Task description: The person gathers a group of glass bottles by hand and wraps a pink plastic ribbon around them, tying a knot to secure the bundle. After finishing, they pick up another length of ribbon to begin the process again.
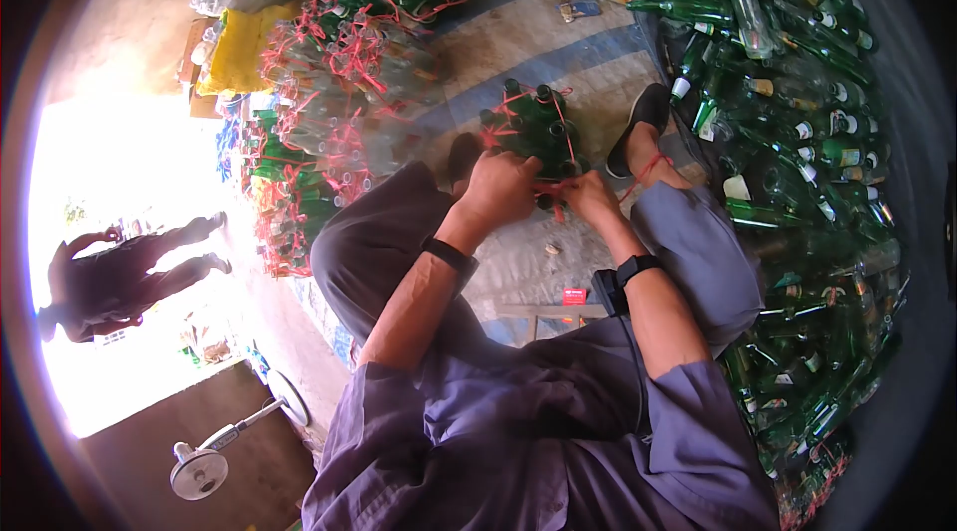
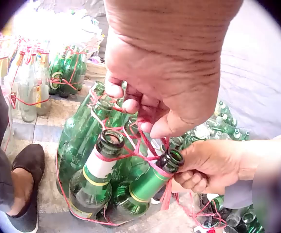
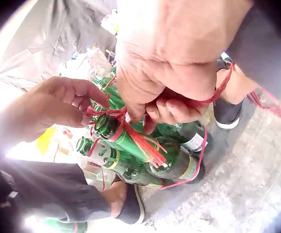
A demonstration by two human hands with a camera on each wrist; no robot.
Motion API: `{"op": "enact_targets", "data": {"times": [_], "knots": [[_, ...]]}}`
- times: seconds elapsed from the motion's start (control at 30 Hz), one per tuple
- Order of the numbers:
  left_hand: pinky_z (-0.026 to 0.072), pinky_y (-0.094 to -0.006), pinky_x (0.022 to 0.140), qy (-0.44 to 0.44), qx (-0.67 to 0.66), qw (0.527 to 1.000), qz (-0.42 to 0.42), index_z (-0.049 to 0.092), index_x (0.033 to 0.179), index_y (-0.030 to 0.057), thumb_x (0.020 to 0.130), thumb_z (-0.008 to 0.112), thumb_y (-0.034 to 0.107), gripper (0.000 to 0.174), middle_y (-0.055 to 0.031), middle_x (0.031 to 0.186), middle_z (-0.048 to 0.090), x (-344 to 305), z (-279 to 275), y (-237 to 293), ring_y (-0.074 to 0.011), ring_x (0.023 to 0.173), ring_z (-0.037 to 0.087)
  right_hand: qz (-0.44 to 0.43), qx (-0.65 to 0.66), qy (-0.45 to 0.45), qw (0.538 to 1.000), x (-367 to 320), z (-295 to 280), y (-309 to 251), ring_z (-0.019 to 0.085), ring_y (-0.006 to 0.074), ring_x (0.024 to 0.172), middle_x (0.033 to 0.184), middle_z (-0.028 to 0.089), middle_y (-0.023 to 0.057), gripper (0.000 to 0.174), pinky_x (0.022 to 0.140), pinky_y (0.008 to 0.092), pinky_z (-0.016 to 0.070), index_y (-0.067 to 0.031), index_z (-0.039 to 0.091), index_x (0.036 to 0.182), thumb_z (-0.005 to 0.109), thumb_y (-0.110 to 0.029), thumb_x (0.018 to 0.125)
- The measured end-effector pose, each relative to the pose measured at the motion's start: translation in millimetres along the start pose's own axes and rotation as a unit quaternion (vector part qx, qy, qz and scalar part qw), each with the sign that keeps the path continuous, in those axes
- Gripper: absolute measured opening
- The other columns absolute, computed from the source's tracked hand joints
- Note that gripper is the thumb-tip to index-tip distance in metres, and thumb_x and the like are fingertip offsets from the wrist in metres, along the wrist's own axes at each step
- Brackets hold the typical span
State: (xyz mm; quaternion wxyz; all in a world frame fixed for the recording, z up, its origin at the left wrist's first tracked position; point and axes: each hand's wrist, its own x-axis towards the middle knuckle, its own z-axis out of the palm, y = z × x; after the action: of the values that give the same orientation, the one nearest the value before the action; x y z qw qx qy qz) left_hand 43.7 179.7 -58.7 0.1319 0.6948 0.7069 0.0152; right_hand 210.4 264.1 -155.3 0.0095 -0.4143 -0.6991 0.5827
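A bundle of green glass bottles [image 1: 543,127] stands upright between the person's feet, with red string [image 2: 150,158] looped round the necks and lower round the bodies. The left hand [image 1: 501,187] pinches the string above the bottle necks; in the left wrist view that hand [image 2: 162,87] has its fingertips on the red strands. The right hand [image 1: 592,200] is at the bundle's near side, and in the right wrist view its fingers curl round red string [image 3: 223,87] beside a bottle neck [image 3: 106,125]. A frayed string end [image 3: 148,148] hangs by that neck.
A large heap of loose green bottles [image 1: 797,132] lies on the right. Tied bundles of clear and green bottles [image 1: 329,122] stand on the left, near a yellow sack [image 1: 239,50]. A fan [image 1: 199,471] is at the lower left; another person [image 1: 120,277] stands in the bright opening.
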Motion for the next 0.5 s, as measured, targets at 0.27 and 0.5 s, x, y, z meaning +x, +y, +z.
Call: {"op": "enact_targets", "data": {"times": [0.27,0.5], "knots": [[0.0502,-0.0467,0.067,0.008,-0.074,0.992,-0.107,0.063,0.085,0.0096,0.077,0.060,0.012,0.010,-0.0152,0.078,0.065,-4.6,-0.6,-24.1,-0.0371,0.079,0.064,0.003,-0.049,0.002,0.999,-0.6,5.6,-4.5,0.067,0.0373,0.078,0.080,0.066,0.0240,0.026,0.069,0.0434,0.0500,-0.0048,0.073,0.087,0.060,-0.028,0.083],[0.0488,-0.0464,0.066,0.087,-0.122,0.985,-0.082,0.061,0.082,0.0071,0.079,0.059,0.009,0.004,-0.0147,0.080,0.064,9.6,13.3,-32.5,-0.0378,0.080,0.063,-0.076,-0.072,0.051,0.993,6.1,16.5,14.6,0.065,0.0421,0.082,0.083,0.064,0.0256,0.025,0.071,0.0458,0.0498,-0.0004,0.070,0.085,0.056,-0.021,0.084]]}}
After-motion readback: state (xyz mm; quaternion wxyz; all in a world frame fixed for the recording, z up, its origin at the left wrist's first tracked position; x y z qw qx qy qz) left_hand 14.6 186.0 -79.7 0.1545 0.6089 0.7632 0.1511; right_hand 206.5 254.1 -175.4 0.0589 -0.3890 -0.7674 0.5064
